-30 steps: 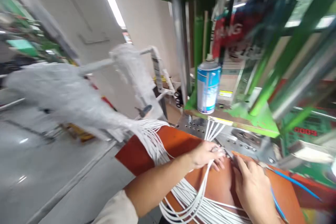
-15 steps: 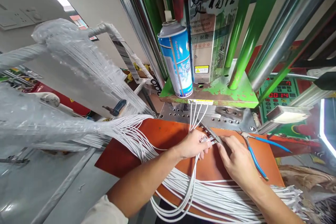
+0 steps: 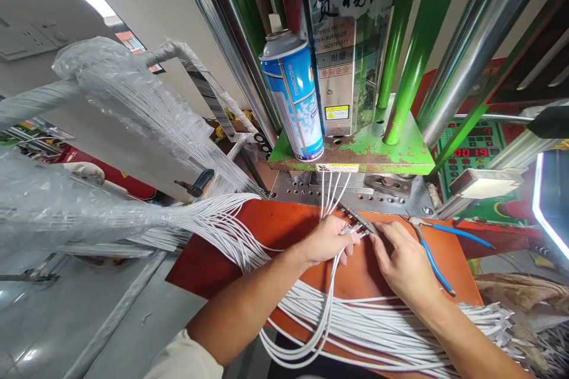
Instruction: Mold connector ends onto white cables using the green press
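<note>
My left hand (image 3: 329, 241) is closed around several white cable ends at a slotted metal bar (image 3: 359, 220). The bar's right end is pinched in my right hand (image 3: 402, 254). Several white cables (image 3: 329, 195) run from under the green press plate (image 3: 382, 157) down to my left hand. Others loop below it. A large bundle of white cables (image 3: 364, 328) lies across the orange board (image 3: 191, 266) beneath my forearms. Blue-handled pliers (image 3: 429, 249) rest open on the board, right of my right hand.
A blue spray can (image 3: 296, 100) stands on the press plate. Plastic-wrapped cables (image 3: 80, 213) hang over a frame at the left. A green control panel (image 3: 478, 154) with red digits is at the right. Crumpled brown plastic (image 3: 520, 296) lies at lower right.
Both hands stay around the metal bar with slight finger movement. The view has shifted a little. The red display reading has gone from 0014 to 0019.
</note>
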The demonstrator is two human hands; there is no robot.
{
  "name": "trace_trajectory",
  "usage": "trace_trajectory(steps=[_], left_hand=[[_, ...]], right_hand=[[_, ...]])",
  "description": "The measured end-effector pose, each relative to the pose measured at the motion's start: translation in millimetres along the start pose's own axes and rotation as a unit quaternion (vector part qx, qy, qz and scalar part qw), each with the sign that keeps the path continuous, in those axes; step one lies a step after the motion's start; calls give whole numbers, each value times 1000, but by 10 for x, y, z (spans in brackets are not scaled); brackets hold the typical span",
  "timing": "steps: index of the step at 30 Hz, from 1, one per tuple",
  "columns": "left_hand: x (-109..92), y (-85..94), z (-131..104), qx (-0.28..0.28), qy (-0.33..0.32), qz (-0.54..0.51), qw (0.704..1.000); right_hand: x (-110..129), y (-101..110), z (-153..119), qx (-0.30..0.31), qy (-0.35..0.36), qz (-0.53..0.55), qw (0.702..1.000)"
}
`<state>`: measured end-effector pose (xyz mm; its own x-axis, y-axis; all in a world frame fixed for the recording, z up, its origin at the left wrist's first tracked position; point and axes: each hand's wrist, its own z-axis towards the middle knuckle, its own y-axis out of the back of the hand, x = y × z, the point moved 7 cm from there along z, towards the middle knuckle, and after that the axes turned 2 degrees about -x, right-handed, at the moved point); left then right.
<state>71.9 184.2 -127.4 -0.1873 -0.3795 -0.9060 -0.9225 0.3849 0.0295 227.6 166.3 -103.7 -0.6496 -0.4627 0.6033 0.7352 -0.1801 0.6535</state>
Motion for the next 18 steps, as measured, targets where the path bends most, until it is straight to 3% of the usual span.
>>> trace_trajectory(steps=[6, 11, 16, 18], left_hand=[[-4, -24, 2, -12, -16, -11, 1000], [10, -9, 11, -85, -27, 31, 996], [-14, -29, 18, -30, -37, -2, 999], [-16, 44, 24, -54, -47, -4, 997]], right_hand=[[22, -24, -27, 16, 7, -28, 999], [65, -33, -17, 31, 29, -2, 999], [-12, -3, 20, 17, -13, 30, 999], [-59, 35, 31, -3, -29, 28, 999]])
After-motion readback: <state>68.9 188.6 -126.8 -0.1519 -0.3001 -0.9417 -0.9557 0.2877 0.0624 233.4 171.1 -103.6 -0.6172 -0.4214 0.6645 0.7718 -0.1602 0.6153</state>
